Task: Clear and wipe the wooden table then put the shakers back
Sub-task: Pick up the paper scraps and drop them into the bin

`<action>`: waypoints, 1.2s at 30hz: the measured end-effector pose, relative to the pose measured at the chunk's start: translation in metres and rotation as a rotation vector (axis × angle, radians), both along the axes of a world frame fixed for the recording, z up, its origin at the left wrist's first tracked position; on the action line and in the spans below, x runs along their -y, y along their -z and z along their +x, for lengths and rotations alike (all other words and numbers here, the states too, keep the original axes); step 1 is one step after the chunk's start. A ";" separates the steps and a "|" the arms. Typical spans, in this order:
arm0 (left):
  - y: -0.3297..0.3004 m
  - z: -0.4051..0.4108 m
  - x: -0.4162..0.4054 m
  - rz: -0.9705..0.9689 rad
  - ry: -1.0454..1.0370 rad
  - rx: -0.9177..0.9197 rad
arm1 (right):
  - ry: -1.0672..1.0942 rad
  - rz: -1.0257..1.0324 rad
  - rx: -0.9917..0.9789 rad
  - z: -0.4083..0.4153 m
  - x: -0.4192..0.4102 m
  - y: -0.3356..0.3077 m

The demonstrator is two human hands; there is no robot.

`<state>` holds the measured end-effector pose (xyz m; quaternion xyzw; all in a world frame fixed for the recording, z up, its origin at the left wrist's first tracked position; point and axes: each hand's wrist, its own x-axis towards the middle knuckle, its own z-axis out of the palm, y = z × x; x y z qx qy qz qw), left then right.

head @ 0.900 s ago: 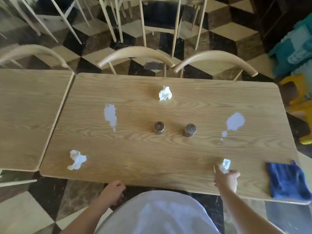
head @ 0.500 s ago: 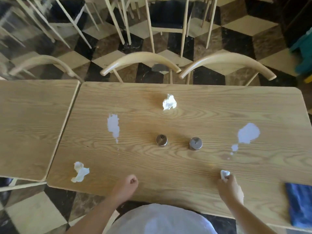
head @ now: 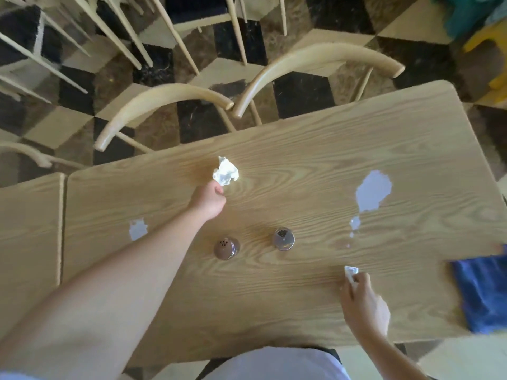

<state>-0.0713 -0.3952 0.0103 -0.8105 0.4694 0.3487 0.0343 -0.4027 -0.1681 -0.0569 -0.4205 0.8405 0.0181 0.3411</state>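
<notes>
1. Two shakers (head: pixel 226 248) (head: pixel 283 239) stand side by side mid-bench (head: pixel 301 297), between two pale spills (head: pixel 374 194) (head: pixel 138 229).
2. Left hand (head: pixel 209 199) pinches the far crumpled napkin (head: pixel 225 172); its grip is closed on it.
3. Right hand (head: pixel 362 300) clamps a small wad (head: pixel 351 271) near the blue cloth (head: pixel 482 292).

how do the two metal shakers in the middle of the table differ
The left metal shaker shows several small holes in its browner cap; the right metal shaker has a greyer cap with a larger dark opening and stands slightly farther away. Both stand upright, untouched, on the wooden table.
</notes>
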 end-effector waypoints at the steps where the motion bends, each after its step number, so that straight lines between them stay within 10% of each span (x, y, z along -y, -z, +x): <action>1: 0.006 -0.002 0.008 -0.013 0.039 0.063 | -0.014 -0.002 0.010 -0.002 0.000 0.001; 5: 0.024 -0.005 0.034 -0.136 0.097 0.242 | -0.036 0.012 0.034 -0.009 -0.001 0.007; 20: 0.033 -0.009 0.045 -0.152 -0.318 -0.193 | -0.020 0.004 0.141 -0.023 0.014 0.002; 30: -0.006 0.089 -0.117 -0.449 -0.870 -0.386 | 0.086 0.007 0.249 -0.014 0.021 -0.011; 36: 0.027 0.170 -0.290 -0.155 -1.150 -0.317 | 0.103 0.143 0.252 0.031 -0.007 -0.025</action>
